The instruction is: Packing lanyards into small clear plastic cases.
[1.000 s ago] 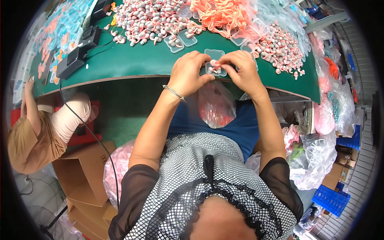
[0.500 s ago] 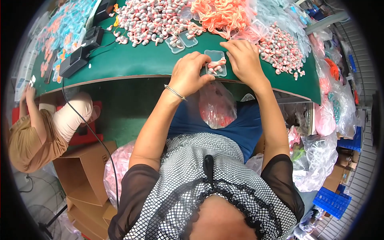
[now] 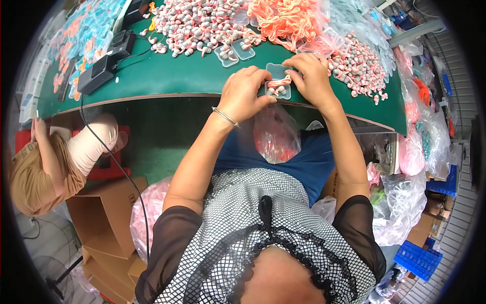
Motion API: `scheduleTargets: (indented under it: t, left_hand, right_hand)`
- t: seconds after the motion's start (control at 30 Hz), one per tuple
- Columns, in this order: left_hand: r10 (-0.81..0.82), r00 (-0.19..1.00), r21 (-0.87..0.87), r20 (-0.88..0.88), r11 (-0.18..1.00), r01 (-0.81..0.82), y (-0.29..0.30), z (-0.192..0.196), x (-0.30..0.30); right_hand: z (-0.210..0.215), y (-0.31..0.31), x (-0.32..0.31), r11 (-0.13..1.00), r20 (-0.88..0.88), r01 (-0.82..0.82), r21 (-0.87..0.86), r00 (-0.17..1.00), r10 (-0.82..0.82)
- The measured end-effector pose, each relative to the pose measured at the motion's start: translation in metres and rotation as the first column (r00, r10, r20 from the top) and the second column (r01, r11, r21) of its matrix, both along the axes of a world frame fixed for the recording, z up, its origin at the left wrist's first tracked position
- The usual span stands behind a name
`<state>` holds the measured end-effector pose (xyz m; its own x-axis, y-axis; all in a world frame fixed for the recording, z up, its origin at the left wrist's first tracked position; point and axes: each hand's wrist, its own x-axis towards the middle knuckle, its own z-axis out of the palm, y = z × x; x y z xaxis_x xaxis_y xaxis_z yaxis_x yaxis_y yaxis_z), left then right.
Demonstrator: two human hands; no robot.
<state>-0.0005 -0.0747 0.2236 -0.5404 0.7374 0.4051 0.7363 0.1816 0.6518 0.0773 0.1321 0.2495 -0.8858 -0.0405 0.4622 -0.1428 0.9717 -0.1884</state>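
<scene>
A small clear plastic case [image 3: 285, 95] lies with its lid raised near the table's front edge. Inside it are a bundled coral-and-white cord [image 3: 278, 82] and grey-and-pink earplugs [image 3: 276, 91]. My left hand [image 3: 245, 93] grips the case's left side between thumb and fingers. From the right, my right hand [image 3: 313, 79] has thumb and forefinger curled at the lid and the cord's right end; exactly what they pinch is hard to make out. Just beyond, two more small clear cases [image 3: 226, 62] lie open, one with earplugs in it.
Heaps of earplugs [image 3: 190, 25] and coral cords [image 3: 288, 23] cover the green table's [image 3: 167, 76] far side. Another earplug pile [image 3: 357, 66] and many clear cases [image 3: 354, 25] lie at right. Black adapters [image 3: 98, 73] trail a cable. At left sits another person [image 3: 45, 172].
My right hand has shifted slightly, its thumb and forefinger coming in closer to the case's lid and cord. My left hand keeps its hold on the case.
</scene>
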Motion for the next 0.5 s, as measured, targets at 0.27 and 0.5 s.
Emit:
scheduleTargets:
  t: [0.27,0.5]
  left_hand:
    - [0.019,0.999,0.070,0.033,0.997,-0.021,0.000,0.001,0.003]
    - [0.024,0.988,0.071,-0.153,0.997,-0.014,0.002,-0.003,0.004]
  right_hand:
    - [0.004,-0.007,0.021,0.938,-0.094,-0.152,-0.313,0.987,0.128]
    - [0.000,-0.032,0.038,0.976,-0.048,-0.184,-0.113,0.983,0.179]
